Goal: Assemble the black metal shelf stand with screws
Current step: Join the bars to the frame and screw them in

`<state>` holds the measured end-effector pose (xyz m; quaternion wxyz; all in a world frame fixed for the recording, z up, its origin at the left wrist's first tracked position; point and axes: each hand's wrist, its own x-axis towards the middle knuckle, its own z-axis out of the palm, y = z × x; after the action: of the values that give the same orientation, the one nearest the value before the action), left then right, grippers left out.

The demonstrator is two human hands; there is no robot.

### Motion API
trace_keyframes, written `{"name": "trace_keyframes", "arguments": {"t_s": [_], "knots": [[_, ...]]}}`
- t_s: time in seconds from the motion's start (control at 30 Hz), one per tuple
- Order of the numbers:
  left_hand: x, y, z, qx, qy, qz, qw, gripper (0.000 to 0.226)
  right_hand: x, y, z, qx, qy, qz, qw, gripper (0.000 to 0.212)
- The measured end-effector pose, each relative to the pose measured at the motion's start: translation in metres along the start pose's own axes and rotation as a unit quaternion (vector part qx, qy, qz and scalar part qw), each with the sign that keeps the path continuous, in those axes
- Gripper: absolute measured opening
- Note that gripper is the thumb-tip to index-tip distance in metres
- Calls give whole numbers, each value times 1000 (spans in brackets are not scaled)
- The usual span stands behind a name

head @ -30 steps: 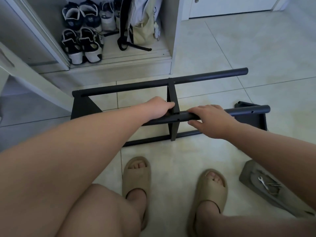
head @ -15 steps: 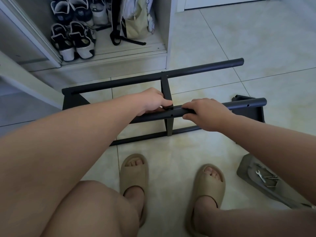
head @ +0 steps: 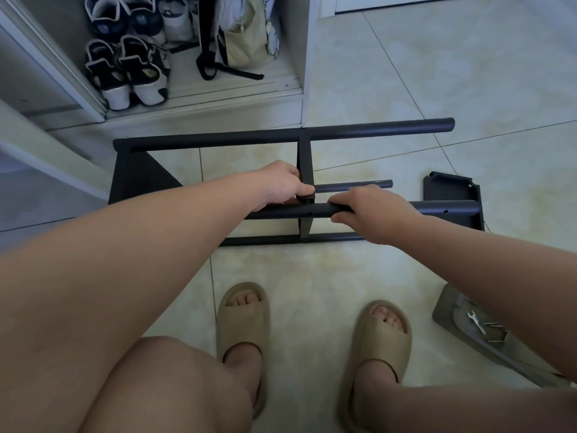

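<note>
The stand [head: 218,140] lies on its side on the tiled floor [head: 468,73], just ahead of your slippers [head: 243,310] and close to the open cabinet [head: 307,57]; its long tubes run left to right, and a dark triangular panel [head: 137,176] closes the left end. Your left hand [head: 281,185] grips the upright crosspiece [head: 304,164] at mid-frame; the fingers curl round its left edge and the thumb presses its front face. Your right hand [head: 371,214] holds the near tube [head: 293,212] just right of that crosspiece; the fingers wrap over the top and the thumb tucks beneath; small screw holes show along this tube. A loose plate [head: 449,189] lies flat on the floor behind the tube's right end. To your right a grey tray [head: 449,310] holds a small wrench [head: 476,318] and some other metal bits too small to tell. Inside the cabinet stand shoes [head: 131,73] and a pale bag [head: 246,35].
</note>
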<state>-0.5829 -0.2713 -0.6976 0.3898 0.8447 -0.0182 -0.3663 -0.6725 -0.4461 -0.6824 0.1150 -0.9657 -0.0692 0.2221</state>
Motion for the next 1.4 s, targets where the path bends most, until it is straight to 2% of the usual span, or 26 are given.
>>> {"name": "trace_keyframes", "arguments": {"t_s": [0.27, 0.5, 0.73, 0.87, 0.93, 1.0, 1.1, 1.2, 1.4], "knots": [[4, 1, 0, 19, -15, -14, 1000, 29, 3, 4, 4, -16, -2, 16, 1000, 12], [-2, 2, 6, 38, -27, -31, 998, 39, 1, 11, 2, -27, 2, 28, 999, 17], [-5, 2, 4, 40, 5, -21, 999, 32, 2, 8, 9, -60, 44, 29, 997, 22], [-16, 5, 8, 83, 35, -8, 996, 18, 4, 6, 9, -100, 50, 34, 993, 30], [-23, 5, 11, 104, 59, 1, 993, 23, -3, 11, 8, -103, 36, 23, 994, 40], [-32, 7, 15, 127, 91, 13, 988, 13, -18, 22, 10, -114, 25, 14, 993, 54], [-43, 17, 26, 236, 155, 55, 958, 42, -48, 45, 11, -113, 30, 31, 993, 67], [-55, 35, 43, 286, 187, 146, 929, 42, -82, 72, 12, -117, 43, 65, 990, 71], [-69, 77, 105, 302, 51, 287, 908, 30, -156, 132, 31, -137, 27, 167, 976, 75]]}}
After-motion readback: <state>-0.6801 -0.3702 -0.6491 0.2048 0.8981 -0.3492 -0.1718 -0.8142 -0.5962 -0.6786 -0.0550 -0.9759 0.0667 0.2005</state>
